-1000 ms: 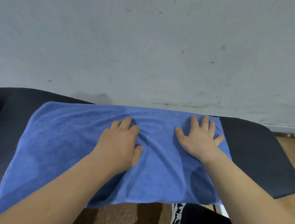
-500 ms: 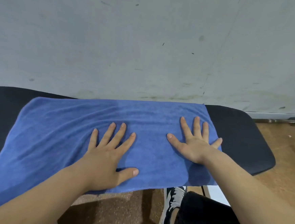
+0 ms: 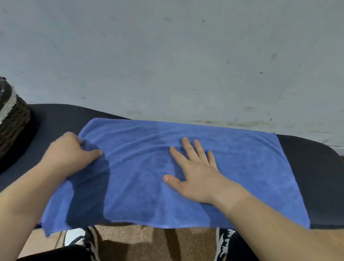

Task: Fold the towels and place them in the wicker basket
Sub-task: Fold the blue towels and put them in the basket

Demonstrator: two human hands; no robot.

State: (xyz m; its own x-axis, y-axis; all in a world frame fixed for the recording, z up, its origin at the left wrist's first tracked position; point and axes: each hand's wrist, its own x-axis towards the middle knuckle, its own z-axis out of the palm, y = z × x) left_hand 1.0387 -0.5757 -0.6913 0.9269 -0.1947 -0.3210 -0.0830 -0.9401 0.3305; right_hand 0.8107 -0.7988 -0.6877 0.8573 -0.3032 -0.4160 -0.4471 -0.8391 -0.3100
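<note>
Two hands on one blue towel [image 3: 245,177]. Left hand [image 3: 70,155] grips the towel's left edge near the far corner: fingers curled round the cloth, thumb lying on top, fabric bunched under it. Right hand [image 3: 198,177] lies flat on the towel's middle, palm down, fingers straight and spread, holding nothing. Towel is spread wide on a dark mat [image 3: 325,183], long side running left to right; the far edge lies near the grey wall [image 3: 172,58], the near edge overhangs the mat above the brown floor [image 3: 147,245]. Wicker basket [image 3: 2,133] stands on the mat at far left, apart from the towel. Black-and-white shoes [image 3: 223,243] show below the near edge.
</note>
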